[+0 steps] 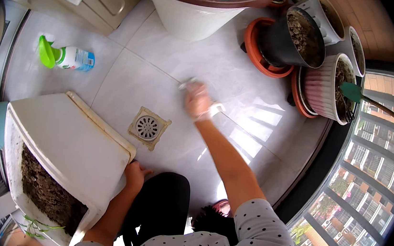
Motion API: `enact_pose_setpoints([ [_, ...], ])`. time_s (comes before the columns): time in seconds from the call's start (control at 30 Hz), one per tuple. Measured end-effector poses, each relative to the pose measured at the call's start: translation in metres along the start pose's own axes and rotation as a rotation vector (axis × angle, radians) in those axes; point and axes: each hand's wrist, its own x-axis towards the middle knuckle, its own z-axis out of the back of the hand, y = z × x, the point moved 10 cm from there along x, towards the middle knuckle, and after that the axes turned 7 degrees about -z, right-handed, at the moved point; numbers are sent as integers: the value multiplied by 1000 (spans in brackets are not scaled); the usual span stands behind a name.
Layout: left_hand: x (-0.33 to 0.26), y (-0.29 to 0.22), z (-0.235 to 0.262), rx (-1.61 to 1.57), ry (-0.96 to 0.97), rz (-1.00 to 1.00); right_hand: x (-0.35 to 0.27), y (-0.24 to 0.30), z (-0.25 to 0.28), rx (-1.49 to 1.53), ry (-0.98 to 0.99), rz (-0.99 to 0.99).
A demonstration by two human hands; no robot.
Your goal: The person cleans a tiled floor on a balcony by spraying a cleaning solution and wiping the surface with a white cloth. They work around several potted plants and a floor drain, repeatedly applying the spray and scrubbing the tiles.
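My right hand (198,99), smeared by motion, presses a white cloth or wipe (214,109) to the grey tiled floor, with bits of it showing on both sides of the fingers. At the lower left, a white rectangular planter (74,129) is tilted toward me, and dark soil (46,186) shows in its open side. My left hand (137,173) grips the planter's lower corner, thumb pointing outward, while the forearm runs along its side. Between the planter and my right hand lies a square floor drain (148,127) with a round slotted grate.
A spray bottle (67,56) with a green head lies at the left. Beyond stands a large white tub (193,19) with a brown rim. Soil-filled pots, including a black pot (292,39), and a green-bladed hand tool (351,92) are at the right, beside a railed window (353,187).
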Motion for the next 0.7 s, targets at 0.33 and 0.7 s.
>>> enact_pose_setpoints([
  [0.33,-8,-7,11,-72,-12,43,-119,-19,73,-9,-237,-307],
  [0.7,-12,35,-19,-646,-197,278,43,83,-36,118,-154,-134],
])
